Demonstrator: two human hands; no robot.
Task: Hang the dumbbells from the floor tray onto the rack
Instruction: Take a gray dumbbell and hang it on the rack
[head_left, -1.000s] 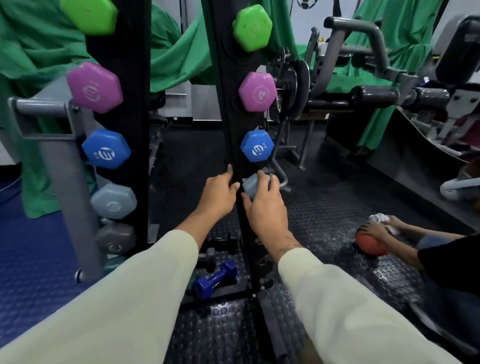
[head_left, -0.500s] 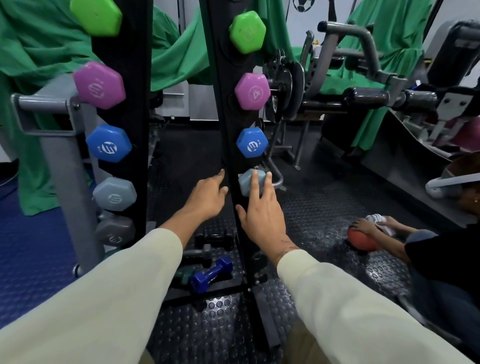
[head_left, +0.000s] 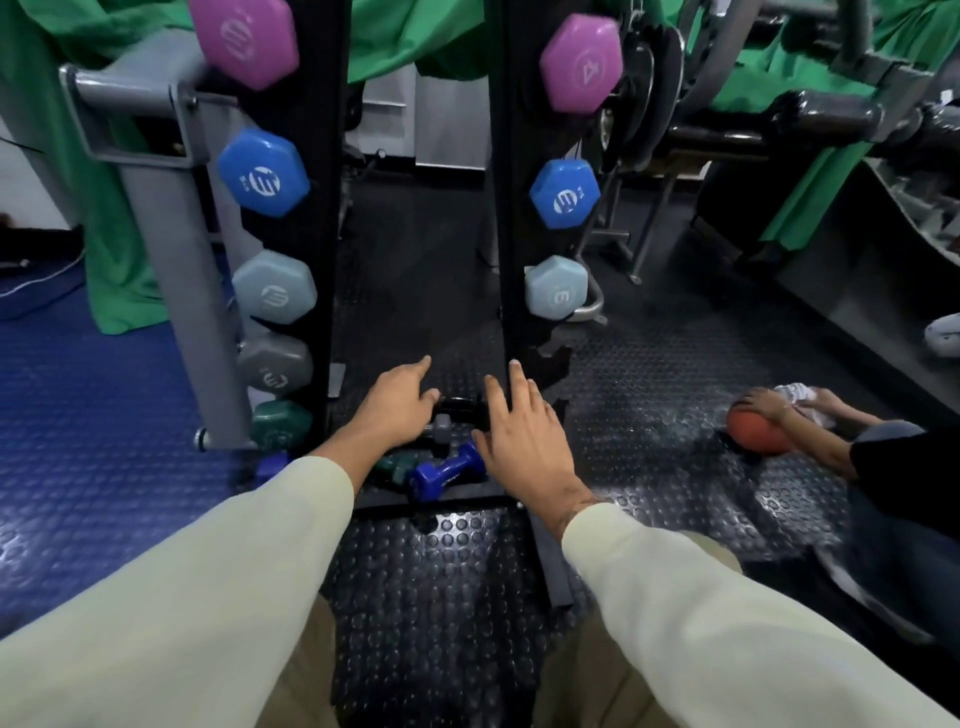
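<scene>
Head-camera footage is taken from above and behind two outstretched arms in pale sleeves, both lowered toward the floor tray (head_left: 441, 499) at the foot of the rack (head_left: 511, 249). Neither hand is seen to hold anything: the left hand (head_left: 397, 402) is kept loose with its fingers lightly spread and the forefinger extended forward, and the right hand (head_left: 524, 431) is held flat with the fingers straight and close together. In the tray, a dark blue dumbbell (head_left: 447, 470) is laid at a slant just left of the right hand's heel, a dark green dumbbell (head_left: 395, 465) is partly hidden beneath the left wrist, a grey dumbbell (head_left: 441, 428) is seen between the two hands, and a black dumbbell (head_left: 460, 404) is placed just beyond the fingertips of both; whether either hand touches one cannot be told. On the right upright of the rack, a pink dumbbell end (head_left: 581, 63), a blue dumbbell end (head_left: 564, 193) and a pale grey dumbbell end (head_left: 556, 287) are hung one below another, with unfilled hooks (head_left: 545, 358) shown beneath them, just beyond the right fingertips. On the left upright (head_left: 317, 234), pink, blue, pale grey, dark grey and green ends are stacked downward. At the right edge, another person's hand (head_left: 763, 405) is rested on an orange ball (head_left: 756, 434) on the studded black mat (head_left: 649, 389).
</scene>
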